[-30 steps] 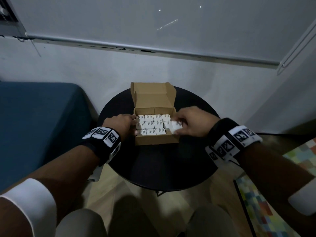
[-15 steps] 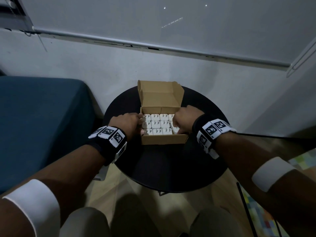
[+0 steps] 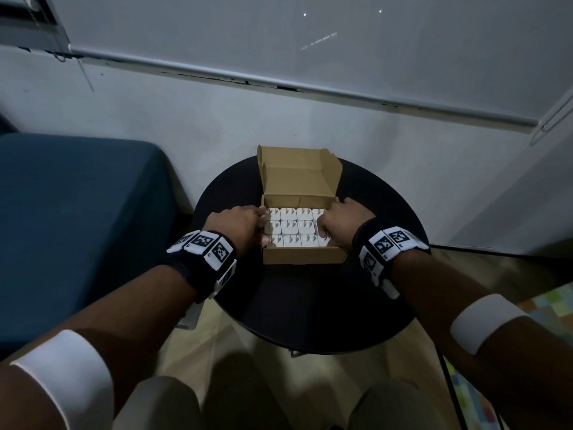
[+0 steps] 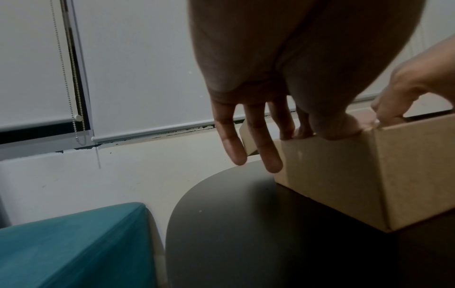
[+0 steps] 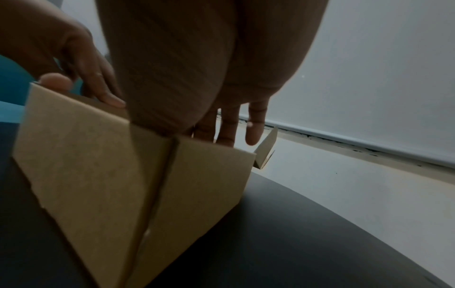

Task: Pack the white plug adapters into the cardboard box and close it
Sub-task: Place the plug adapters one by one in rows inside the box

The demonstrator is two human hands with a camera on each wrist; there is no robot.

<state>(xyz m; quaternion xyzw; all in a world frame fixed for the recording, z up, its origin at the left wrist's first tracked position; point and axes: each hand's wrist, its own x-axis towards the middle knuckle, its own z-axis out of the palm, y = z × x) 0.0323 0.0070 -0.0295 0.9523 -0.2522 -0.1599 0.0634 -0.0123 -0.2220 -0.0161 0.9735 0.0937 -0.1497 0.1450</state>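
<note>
Head view: cardboard box (image 3: 302, 258) mid-tabletop (image 3: 310, 311), lid (image 3: 298, 173) up at far side, white plug adapters (image 3: 294, 226) packed in rows; left hand (image 3: 240, 226) and right hand (image 3: 342, 225) press flat-fingered on the box's side edges, seating the last ones; next, probably fold lid toward near edge and tuck.

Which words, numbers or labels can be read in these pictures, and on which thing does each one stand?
No readable text anywhere.
Wristbands: black-and-white square code patterns only; a small mark beside them is too small to read.
Cardboard box: plain, no print.
White plug adapters: no visible marking.
</note>
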